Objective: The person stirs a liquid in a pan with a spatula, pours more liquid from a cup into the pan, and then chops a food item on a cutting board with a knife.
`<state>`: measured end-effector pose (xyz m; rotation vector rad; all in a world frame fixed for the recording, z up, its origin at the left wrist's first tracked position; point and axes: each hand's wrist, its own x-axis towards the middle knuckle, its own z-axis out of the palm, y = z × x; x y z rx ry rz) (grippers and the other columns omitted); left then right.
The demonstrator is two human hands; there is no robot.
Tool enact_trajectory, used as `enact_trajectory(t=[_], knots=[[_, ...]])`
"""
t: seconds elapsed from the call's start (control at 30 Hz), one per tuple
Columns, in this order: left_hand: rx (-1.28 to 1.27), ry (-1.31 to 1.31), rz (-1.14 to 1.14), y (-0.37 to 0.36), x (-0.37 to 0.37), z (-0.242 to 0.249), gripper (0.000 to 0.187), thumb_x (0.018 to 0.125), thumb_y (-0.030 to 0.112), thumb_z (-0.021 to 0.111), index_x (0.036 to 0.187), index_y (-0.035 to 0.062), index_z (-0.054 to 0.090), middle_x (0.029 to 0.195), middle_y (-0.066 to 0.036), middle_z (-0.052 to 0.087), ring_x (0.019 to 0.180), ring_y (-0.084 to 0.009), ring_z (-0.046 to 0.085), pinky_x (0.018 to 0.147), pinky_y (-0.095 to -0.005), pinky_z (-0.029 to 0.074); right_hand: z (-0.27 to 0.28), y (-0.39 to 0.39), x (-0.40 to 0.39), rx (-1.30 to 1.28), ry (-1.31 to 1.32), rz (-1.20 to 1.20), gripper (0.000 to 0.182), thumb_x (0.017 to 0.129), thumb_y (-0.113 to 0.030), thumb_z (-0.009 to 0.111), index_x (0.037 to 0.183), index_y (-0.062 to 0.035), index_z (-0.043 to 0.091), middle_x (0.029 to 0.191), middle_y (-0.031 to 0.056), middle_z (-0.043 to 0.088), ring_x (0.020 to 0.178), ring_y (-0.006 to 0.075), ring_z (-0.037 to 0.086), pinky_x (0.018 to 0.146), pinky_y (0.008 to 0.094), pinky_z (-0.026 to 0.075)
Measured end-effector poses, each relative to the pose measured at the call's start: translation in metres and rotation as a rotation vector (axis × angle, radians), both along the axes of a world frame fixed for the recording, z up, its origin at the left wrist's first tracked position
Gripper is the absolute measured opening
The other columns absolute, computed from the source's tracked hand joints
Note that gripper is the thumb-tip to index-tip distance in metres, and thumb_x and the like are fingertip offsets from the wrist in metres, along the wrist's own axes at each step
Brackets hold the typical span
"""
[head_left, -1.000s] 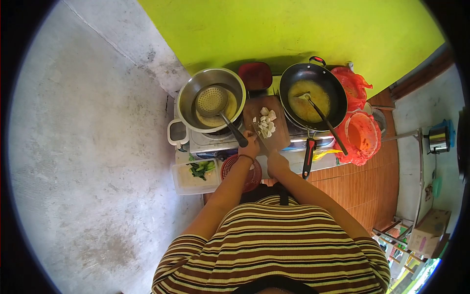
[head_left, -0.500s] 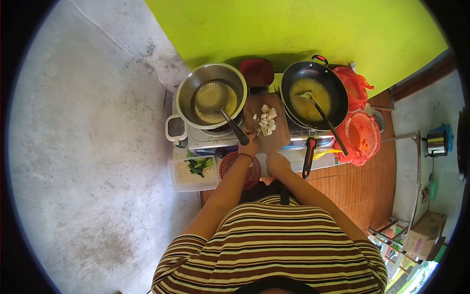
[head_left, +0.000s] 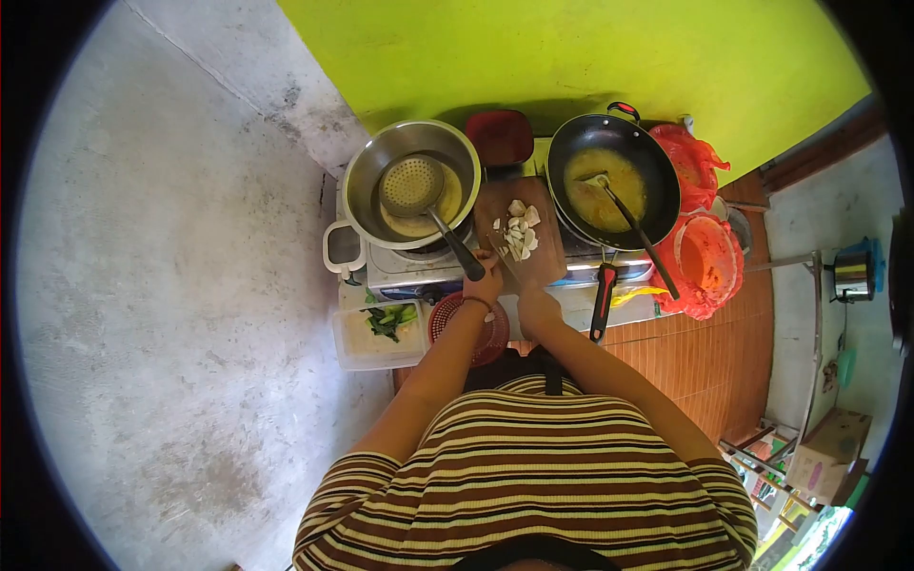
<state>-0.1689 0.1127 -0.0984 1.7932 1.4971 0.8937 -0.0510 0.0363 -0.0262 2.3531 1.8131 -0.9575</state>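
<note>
A brown wooden cutting board (head_left: 549, 259) lies between two pans, with chopped pale white pieces, apparently garlic, (head_left: 520, 228) on it. My left hand (head_left: 486, 278) is at the board's lower left edge, fingers closed and pressed down; what they pinch is hidden. The black handle of a metal skimmer (head_left: 412, 185) overlaps this hand. At the board's near edge my right hand (head_left: 539, 311) is closed in a fist around a knife. Its thin blade (head_left: 511, 271) shows faintly, pointing toward my left fingers.
The skimmer rests in a steel pot (head_left: 357, 195) on the left. A black wok (head_left: 564, 152) with yellowish liquid and a spatula (head_left: 625, 213) stands right. Nearby are a plastic box (head_left: 381, 358) with green leaves, a red basket (head_left: 492, 344) and a red-lined bucket (head_left: 703, 257).
My right hand has shifted slightly up toward the board, and the yellow bit beside it is now hidden. My left hand stays at the board's edge.
</note>
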Motion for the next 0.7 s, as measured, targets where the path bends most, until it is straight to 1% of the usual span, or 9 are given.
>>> enact_trajectory(t=[0.13,0.23,0.3,0.37,0.47,0.5,0.57,0.6,0.7], knots=[[-0.066,0.011,0.033,-0.004,0.003,0.009,0.022,0.080,0.001,0.057,0.101,0.0038,0.065,0.101,-0.017,0.054,0.090,-0.0318,0.058,0.080,-0.0357,0.046,0.020,0.001,-0.003,-0.002,0.051,-0.131,0.030,0.089,-0.023,0.042,0.099,0.0049,0.044,0.089,0.0287,0.062,0.083,0.0423,0.063,0.073,0.0484,0.050],[-0.025,0.029,-0.018,-0.003,0.003,0.010,0.025,0.082,0.001,0.055,0.104,0.0053,0.064,0.103,-0.016,0.055,0.091,-0.0308,0.058,0.080,-0.0351,0.046,0.006,-0.006,0.002,0.081,0.108,-0.065,0.031,0.090,-0.025,0.042,0.100,0.0041,0.044,0.089,0.0288,0.062,0.084,0.0430,0.062,0.073,0.0492,0.050],[-0.016,0.010,-0.016,-0.002,0.004,0.010,0.026,0.082,0.000,0.054,0.105,0.0056,0.064,0.104,-0.015,0.055,0.092,-0.0302,0.058,0.080,-0.0346,0.046,-0.010,-0.006,0.007,0.015,0.035,0.032,0.024,0.085,-0.015,0.048,0.101,0.0022,0.051,0.094,0.0248,0.060,0.088,0.0392,0.061,0.075,0.0464,0.050],[-0.011,0.014,-0.020,-0.003,0.005,0.012,0.027,0.082,-0.001,0.053,0.106,0.0057,0.064,0.105,-0.015,0.055,0.092,-0.0296,0.058,0.081,-0.0342,0.047,-0.024,-0.006,0.008,-0.016,-0.008,0.062,0.023,0.081,-0.009,0.052,0.101,0.0010,0.057,0.098,0.0221,0.058,0.092,0.0367,0.060,0.076,0.0442,0.050],[-0.014,0.027,-0.034,-0.004,0.004,0.017,0.028,0.081,-0.001,0.053,0.106,0.0055,0.064,0.105,-0.014,0.056,0.093,-0.0290,0.058,0.081,-0.0338,0.047,-0.030,-0.008,0.006,-0.026,-0.017,0.033,0.023,0.078,-0.007,0.056,0.099,0.0005,0.061,0.102,0.0210,0.057,0.095,0.0356,0.059,0.077,0.0424,0.050],[-0.018,0.011,-0.039,-0.003,0.003,0.015,0.028,0.081,-0.001,0.053,0.105,0.0053,0.064,0.105,-0.014,0.056,0.093,-0.0291,0.058,0.081,-0.0340,0.047,-0.027,-0.009,0.007,-0.039,-0.013,0.039,0.024,0.077,-0.006,0.056,0.099,0.0004,0.061,0.102,0.0213,0.057,0.095,0.0355,0.059,0.078,0.0421,0.050],[-0.012,0.001,-0.035,-0.002,0.003,0.009,0.028,0.080,-0.001,0.053,0.105,0.0049,0.064,0.105,-0.015,0.056,0.092,-0.0293,0.058,0.081,-0.0343,0.046,-0.024,-0.007,0.007,-0.043,-0.012,0.064,0.023,0.081,-0.011,0.053,0.099,0.0013,0.056,0.099,0.0236,0.059,0.093,0.0372,0.060,0.077,0.0435,0.050],[-0.001,0.009,-0.027,-0.001,0.004,0.006,0.027,0.080,-0.001,0.053,0.104,0.0047,0.064,0.105,-0.015,0.055,0.092,-0.0295,0.058,0.081,-0.0344,0.046,-0.024,-0.007,0.009,-0.033,-0.014,0.082,0.024,0.085,-0.017,0.048,0.099,0.0023,0.051,0.095,0.0258,0.060,0.091,0.0390,0.061,0.077,0.0450,0.050],[0.006,0.009,-0.012,0.001,0.002,0.000,0.025,0.079,-0.001,0.054,0.101,0.0044,0.065,0.104,-0.015,0.056,0.092,-0.0302,0.058,0.081,-0.0347,0.046,-0.020,-0.005,0.009,-0.028,-0.018,0.122,0.026,0.088,-0.021,0.044,0.098,0.0038,0.046,0.091,0.0280,0.062,0.088,0.0407,0.062,0.076,0.0465,0.050]])
